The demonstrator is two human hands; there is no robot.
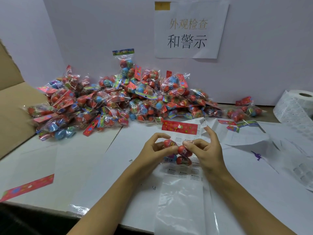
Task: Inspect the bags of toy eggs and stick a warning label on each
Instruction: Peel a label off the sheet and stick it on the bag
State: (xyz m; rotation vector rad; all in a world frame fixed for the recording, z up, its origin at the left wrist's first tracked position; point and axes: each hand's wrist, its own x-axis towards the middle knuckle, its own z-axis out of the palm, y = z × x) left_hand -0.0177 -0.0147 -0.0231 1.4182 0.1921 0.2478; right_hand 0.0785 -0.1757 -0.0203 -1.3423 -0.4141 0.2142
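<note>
Two hands are working one bag of toy eggs [177, 150] just above the white tabletop [81, 160]: your left hand [155, 148] is curling its fingers round the bag's left side while your right hand [201, 150] is pinching the right, likely steadying the film for a label. The bag is hovering over a sheet of warning labels [183, 173], kept close for peeling. Behind, a pile of bags [115, 102] is waiting against the wall, and a label roll [295, 106] is sitting at the far right.
</note>
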